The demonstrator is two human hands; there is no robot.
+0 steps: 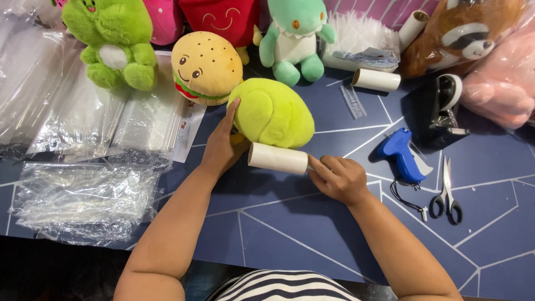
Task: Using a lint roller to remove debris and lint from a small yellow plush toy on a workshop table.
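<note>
The round yellow-green plush toy [273,113] lay mid-table on the dark blue patterned mat [312,223], a cream lint roller [277,158] pressed against its lower edge. The left hand [222,146] steadied it with fingers spread, while the right hand [338,177] was closed around the roller's handle. Rolling well probably called for firm, even strokes.

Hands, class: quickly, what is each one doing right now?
Left hand: open, flat against the yellow-green plush toy.
Right hand: closed on the lint roller handle.
</note>
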